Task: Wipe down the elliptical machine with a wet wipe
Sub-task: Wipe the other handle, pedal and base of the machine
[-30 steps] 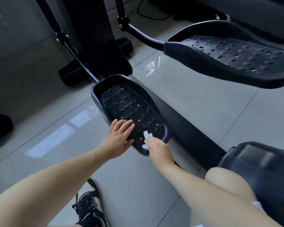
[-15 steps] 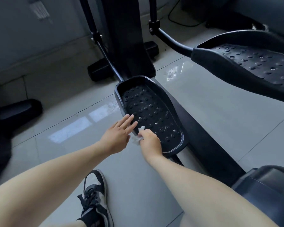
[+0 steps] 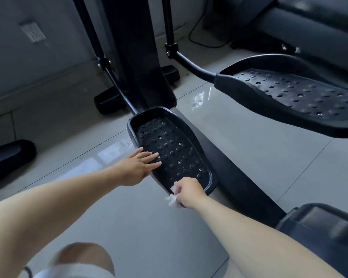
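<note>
Elliptical machine's black studded plastic pedal (image 3: 169,149) sits low in front; left hand (image 3: 137,167) flat, fingers straight, steadying its edge; right hand (image 3: 189,192) pinching the crumpled white wet wipe (image 3: 172,198) at the near rim; I'd work slowly round the lip, then between studs.

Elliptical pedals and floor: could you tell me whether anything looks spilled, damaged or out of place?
Nothing stands out. The near pedal and far pedal look intact; the right hand grips the wet wipe at the near pedal's rim. Floor patches read as glare.
</note>
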A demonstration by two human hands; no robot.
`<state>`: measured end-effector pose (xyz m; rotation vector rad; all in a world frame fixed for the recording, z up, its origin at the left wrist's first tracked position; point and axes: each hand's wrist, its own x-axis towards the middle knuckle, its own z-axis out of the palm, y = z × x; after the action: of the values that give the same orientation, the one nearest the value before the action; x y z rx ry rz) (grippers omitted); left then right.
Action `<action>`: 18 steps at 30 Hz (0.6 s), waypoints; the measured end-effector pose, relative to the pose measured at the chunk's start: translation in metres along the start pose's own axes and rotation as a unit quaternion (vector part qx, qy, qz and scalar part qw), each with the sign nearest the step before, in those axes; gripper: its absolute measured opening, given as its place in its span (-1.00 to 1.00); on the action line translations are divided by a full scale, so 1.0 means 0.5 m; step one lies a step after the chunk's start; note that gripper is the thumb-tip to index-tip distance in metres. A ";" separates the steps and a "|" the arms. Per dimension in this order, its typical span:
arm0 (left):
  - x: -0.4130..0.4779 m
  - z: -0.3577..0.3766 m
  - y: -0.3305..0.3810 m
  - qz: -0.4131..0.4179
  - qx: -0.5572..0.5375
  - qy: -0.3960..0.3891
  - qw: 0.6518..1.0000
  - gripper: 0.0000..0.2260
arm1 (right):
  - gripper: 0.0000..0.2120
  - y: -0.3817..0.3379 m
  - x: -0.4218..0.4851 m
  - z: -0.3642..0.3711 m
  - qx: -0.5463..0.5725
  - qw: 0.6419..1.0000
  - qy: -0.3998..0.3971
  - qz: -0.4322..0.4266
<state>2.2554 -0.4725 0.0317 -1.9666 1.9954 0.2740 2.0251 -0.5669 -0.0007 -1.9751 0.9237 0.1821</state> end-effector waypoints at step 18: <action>0.089 -0.008 -0.029 0.016 0.032 -0.014 0.999 -0.23 | -0.69 -0.054 0.088 0.044 0.071 0.972 0.223 0.004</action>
<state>2.2697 -0.5157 0.0209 -1.8841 1.9940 0.2419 2.0795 -0.5648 -0.0154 -1.9120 1.1917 -0.3302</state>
